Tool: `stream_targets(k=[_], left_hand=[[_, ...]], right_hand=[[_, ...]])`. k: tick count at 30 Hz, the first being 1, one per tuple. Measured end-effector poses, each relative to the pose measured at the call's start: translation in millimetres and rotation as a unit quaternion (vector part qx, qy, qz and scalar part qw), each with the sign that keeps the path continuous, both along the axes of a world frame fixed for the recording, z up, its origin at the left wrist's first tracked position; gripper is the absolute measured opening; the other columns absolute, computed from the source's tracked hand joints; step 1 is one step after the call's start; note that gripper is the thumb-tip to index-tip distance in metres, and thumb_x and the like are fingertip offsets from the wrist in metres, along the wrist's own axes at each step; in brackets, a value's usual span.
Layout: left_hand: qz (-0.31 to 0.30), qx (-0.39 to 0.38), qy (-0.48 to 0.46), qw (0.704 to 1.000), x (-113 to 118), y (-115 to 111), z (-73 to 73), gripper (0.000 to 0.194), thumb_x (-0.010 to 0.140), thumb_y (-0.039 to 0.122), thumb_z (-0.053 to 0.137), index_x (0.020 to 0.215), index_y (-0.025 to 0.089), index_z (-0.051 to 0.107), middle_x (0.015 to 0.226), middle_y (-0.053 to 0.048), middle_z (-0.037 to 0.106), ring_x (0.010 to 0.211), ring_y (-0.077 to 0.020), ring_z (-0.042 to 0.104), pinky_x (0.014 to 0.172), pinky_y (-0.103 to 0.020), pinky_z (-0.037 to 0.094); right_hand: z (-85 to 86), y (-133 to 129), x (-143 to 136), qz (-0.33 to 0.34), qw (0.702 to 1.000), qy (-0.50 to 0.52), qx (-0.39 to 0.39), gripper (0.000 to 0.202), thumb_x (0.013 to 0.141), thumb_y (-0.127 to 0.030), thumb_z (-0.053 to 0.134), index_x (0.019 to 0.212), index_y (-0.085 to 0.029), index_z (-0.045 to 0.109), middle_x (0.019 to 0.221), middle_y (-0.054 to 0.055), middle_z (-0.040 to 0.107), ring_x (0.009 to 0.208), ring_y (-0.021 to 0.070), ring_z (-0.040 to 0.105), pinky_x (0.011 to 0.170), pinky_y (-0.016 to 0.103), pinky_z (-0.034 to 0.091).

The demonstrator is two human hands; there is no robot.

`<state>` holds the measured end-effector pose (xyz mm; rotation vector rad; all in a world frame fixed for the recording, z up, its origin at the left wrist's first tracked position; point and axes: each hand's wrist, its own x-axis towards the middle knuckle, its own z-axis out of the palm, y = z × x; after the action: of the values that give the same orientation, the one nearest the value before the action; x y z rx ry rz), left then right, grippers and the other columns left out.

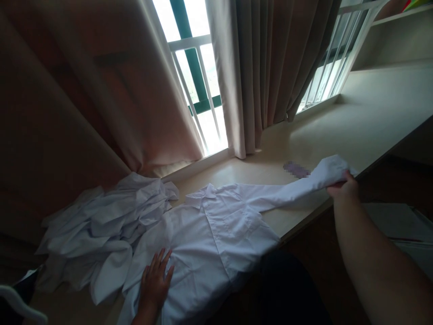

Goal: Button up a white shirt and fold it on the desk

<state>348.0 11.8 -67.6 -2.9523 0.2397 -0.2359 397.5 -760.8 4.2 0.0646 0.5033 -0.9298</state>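
Note:
A white button-up shirt (192,234) lies front side up across the pale ledge, its collar toward the window. One sleeve (284,193) stretches out to the right. At its cuff end, my right hand (344,186) is closed on the fabric, with the arm reaching in from the lower right. My left hand (157,280) rests flat on the shirt's left part, fingers spread. Beside the shirt on the left sits a crumpled heap of white clothes (94,230). The shirt's lower edge drops toward the ledge's front and is in shadow there.
The ledge (368,113) runs beneath a barred window (199,81) with beige curtains (237,67). A small blurred purplish patch (297,169) is behind the sleeve. At lower left is part of a white hanger (20,302). Shelves (395,40) stand at upper right; papers (395,221) lie below right.

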Motion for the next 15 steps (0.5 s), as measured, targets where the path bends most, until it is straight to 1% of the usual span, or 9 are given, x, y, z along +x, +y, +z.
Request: stream_targets(k=[3, 7, 10, 12, 13, 15], left_hand=[[0.004, -0.001, 0.002, 1.0, 1, 3, -1.3, 0.052, 0.102, 0.041, 0.031, 0.153, 0.034, 0.037, 0.164, 0.001, 0.028, 0.152, -0.0228, 0.022, 0.118, -0.047, 0.027], [0.003, -0.011, -0.002, 1.0, 1, 3, -0.6, 0.052, 0.101, 0.041, 0.033, 0.153, 0.036, 0.036, 0.164, 0.001, 0.029, 0.152, -0.0232, 0.023, 0.118, -0.048, 0.027], [0.001, -0.016, 0.0, 1.0, 1, 5, -0.4, 0.052, 0.101, 0.041, 0.033, 0.153, 0.036, 0.036, 0.164, 0.001, 0.029, 0.152, -0.0232, 0.023, 0.118, -0.048, 0.026], [0.004, -0.017, 0.003, 1.0, 1, 7, -0.4, 0.053, 0.101, 0.041, 0.032, 0.153, 0.035, 0.035, 0.164, 0.001, 0.029, 0.152, -0.0229, 0.024, 0.118, -0.048, 0.026], [0.003, -0.016, 0.004, 1.0, 1, 8, -0.1, 0.053, 0.101, 0.041, 0.032, 0.153, 0.034, 0.035, 0.164, 0.001, 0.029, 0.152, -0.0226, 0.024, 0.118, -0.048, 0.026], [-0.01, -0.013, 0.001, 1.0, 0, 12, 1.8, 0.053, 0.101, 0.039, 0.03, 0.153, 0.032, 0.036, 0.163, 0.0, 0.031, 0.152, -0.0216, 0.024, 0.119, -0.047, 0.025]], right_hand=[[-0.1, 1, 6, 0.021, 1.0, 0.007, -0.021, 0.019, 0.086, -0.014, 0.049, 0.077, -0.016, 0.065, 0.106, 0.009, 0.069, 0.09, 0.0208, 0.069, 0.064, 0.043, 0.056], [5.8, 6, 4, 0.027, 0.999, -0.013, -0.028, 0.024, 0.084, -0.013, 0.044, 0.07, -0.019, 0.062, 0.109, 0.008, 0.07, 0.092, 0.0193, 0.07, 0.067, 0.043, 0.057], [10.2, 11, -3, 0.029, 0.994, -0.103, 0.004, 0.025, 0.081, -0.013, 0.041, 0.067, -0.021, 0.061, 0.116, 0.007, 0.069, 0.094, 0.0188, 0.071, 0.074, 0.047, 0.057], [11.9, 14, -6, 0.028, 0.987, -0.16, 0.014, 0.026, 0.079, -0.014, 0.04, 0.066, -0.022, 0.061, 0.117, 0.008, 0.069, 0.096, 0.0201, 0.07, 0.075, 0.05, 0.057], [12.7, 16, -7, 0.028, 0.985, -0.168, -0.004, 0.027, 0.079, -0.014, 0.039, 0.067, -0.022, 0.061, 0.118, 0.008, 0.069, 0.097, 0.021, 0.07, 0.075, 0.05, 0.057], [14.9, 19, -6, 0.029, 0.989, -0.127, -0.068, 0.029, 0.081, -0.016, 0.038, 0.068, -0.023, 0.063, 0.118, 0.009, 0.069, 0.096, 0.0223, 0.07, 0.073, 0.049, 0.058]])
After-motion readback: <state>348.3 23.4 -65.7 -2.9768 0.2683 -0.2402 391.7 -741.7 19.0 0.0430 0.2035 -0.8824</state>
